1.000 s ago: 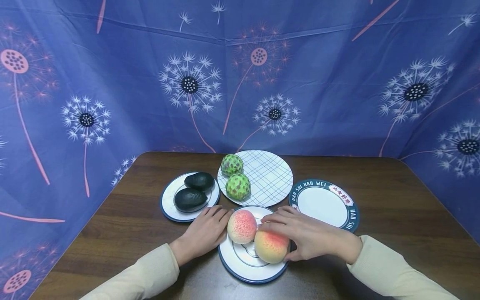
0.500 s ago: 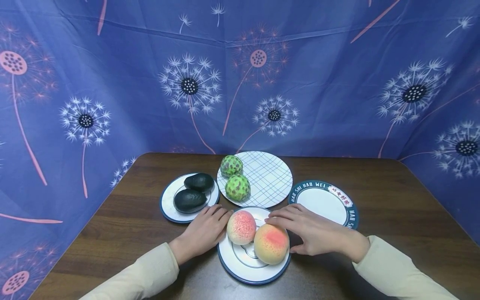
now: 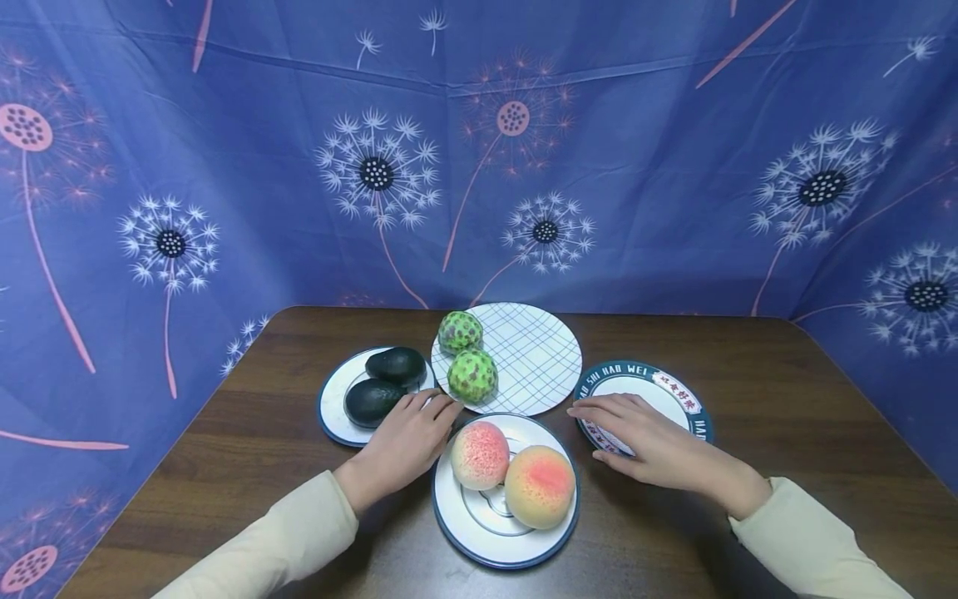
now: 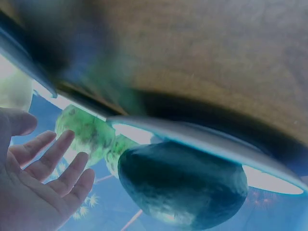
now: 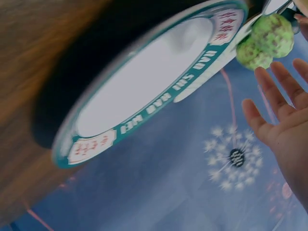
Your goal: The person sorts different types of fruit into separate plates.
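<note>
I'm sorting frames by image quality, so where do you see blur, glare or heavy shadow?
Head: peaches look crisp, a pale sheen on the table near the bottom edge; left wrist: table badly blurred, with the visible white of the avocado plate washed out; right wrist: table soft, with a deep shadow along the green-rimmed plate.

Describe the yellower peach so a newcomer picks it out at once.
On the brown table, find the blue-rimmed white plate nearest the viewer. The yellower peach sits on it, right of and nearer the viewer than the pinker peach. It shows a coral patch on yellow-orange; the pinker one is speckled over pale cream.
</note>
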Tool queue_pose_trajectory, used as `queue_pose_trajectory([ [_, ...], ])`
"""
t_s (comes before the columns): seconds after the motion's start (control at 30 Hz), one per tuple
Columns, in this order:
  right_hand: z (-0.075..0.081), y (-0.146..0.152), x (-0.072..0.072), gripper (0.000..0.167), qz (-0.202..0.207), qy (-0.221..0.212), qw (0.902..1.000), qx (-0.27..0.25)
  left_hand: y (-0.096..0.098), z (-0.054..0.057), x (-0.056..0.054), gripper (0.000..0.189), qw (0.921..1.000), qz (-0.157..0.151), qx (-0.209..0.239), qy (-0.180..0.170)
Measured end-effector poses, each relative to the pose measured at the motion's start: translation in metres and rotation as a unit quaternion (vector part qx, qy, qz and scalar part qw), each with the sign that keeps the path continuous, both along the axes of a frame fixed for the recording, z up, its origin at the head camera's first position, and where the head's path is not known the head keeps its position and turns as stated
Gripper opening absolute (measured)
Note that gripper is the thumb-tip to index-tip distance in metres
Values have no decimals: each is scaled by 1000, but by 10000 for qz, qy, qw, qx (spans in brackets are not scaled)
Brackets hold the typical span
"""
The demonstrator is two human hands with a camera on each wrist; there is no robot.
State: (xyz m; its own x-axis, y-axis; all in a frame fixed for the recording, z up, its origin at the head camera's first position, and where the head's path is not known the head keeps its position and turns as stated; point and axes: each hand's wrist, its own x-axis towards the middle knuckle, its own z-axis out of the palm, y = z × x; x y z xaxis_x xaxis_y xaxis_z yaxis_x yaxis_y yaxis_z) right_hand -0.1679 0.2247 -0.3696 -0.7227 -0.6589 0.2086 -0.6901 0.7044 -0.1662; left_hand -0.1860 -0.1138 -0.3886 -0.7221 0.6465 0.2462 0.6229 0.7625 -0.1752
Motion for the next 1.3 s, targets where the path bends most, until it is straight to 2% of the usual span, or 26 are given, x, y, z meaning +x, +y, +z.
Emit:
queue_pose_trajectory([
  [0.17,-5,13,-4,51,-347,146,9992,-161,2,6,-6,45,9994,49,254,221],
  [0.4,-11,36,-11,53,-1049,114,9938,-344,9,14,-15,45,9972,-11,659,349],
  [0.6,-19,56,-16,52,-1243,611,9893,-465,15,18,-25,49,9965,38,737,389],
  [0.7,-21,65,-16,52,-1382,723,9867,-469,18,18,-31,51,9961,71,811,336],
  [1.0,-22,83,-15,55,-2280,-179,9734,123,26,20,-47,59,9963,318,773,201],
  [1.2,-30,92,-15,54,-2499,-381,9671,296,30,19,-55,61,9960,408,784,-136],
  [1.3,-31,96,-15,54,-2533,-425,9657,388,31,17,-58,62,9962,405,758,-168],
])
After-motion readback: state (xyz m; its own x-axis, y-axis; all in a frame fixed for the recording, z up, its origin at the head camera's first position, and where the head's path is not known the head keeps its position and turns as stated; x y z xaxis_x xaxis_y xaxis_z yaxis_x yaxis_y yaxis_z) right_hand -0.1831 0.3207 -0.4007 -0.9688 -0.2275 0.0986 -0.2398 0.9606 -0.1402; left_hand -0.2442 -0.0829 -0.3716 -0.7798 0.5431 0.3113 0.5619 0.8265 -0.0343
